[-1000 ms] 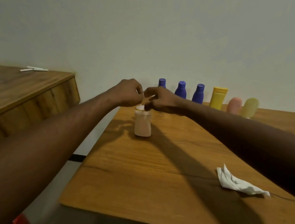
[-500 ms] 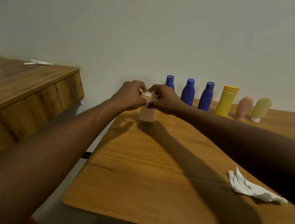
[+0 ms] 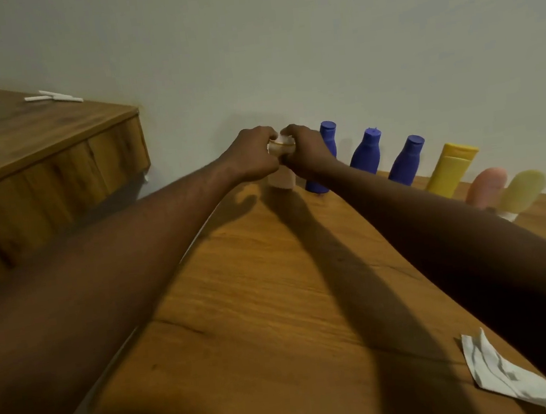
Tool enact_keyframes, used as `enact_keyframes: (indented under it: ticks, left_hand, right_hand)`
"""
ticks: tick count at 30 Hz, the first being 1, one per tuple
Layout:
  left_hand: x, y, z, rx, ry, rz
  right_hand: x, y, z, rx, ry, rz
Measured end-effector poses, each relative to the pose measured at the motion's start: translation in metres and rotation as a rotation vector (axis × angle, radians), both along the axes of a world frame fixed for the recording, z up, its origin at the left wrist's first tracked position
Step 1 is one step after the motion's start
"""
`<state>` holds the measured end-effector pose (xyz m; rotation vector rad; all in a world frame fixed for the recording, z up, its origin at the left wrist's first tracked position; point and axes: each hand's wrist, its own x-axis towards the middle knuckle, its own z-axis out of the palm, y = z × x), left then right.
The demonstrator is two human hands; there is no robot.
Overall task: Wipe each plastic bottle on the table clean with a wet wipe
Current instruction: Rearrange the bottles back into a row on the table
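A small pale pink bottle (image 3: 283, 182) stands at the far left of the wooden table (image 3: 278, 325), at the left end of the bottle row by the wall. My left hand (image 3: 252, 156) and my right hand (image 3: 306, 152) both grip its top, fingers curled round the cap (image 3: 281, 145). Right of it stand three blue bottles (image 3: 365, 152), a yellow tube (image 3: 451, 169), a pink bottle (image 3: 487, 185) and a pale yellow bottle (image 3: 521, 192). A crumpled white wet wipe (image 3: 508, 377) lies on the table at the near right, away from both hands.
A wooden counter (image 3: 38, 158) stands to the left, higher than the table, with small white sticks (image 3: 53, 96) on it. A plain wall runs right behind the bottles. The table's left edge drops to the floor.
Both hands have carried the pale pink bottle away from me, from the middle of the table to the far left end of the row by the wall.
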<state>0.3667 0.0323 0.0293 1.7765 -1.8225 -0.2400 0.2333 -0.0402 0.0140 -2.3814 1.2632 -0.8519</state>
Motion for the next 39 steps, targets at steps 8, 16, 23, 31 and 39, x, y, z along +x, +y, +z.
enact_keyframes:
  ticks: [8,16,23,31,39]
  left_hand:
    - [0.0,-0.006,-0.008,0.049,-0.006,0.002]
    - [-0.009,0.01,0.001,0.069,0.007,-0.005]
    - [-0.024,0.043,0.021,0.006,0.032,0.005]
    - [-0.094,0.117,0.013,-0.02,0.241,-0.095]
    - [-0.183,0.204,-0.017,0.105,0.392,-0.221]
  right_hand:
    - [0.004,-0.003,0.0,0.019,0.072,-0.038]
    - [0.0,0.013,0.014,0.011,0.103,-0.061]
    - [-0.022,0.049,0.039,-0.021,-0.002,-0.039]
    - [-0.116,0.112,0.019,-0.026,-0.008,-0.063]
    - [-0.221,0.198,-0.01,0.074,0.088,-0.043]
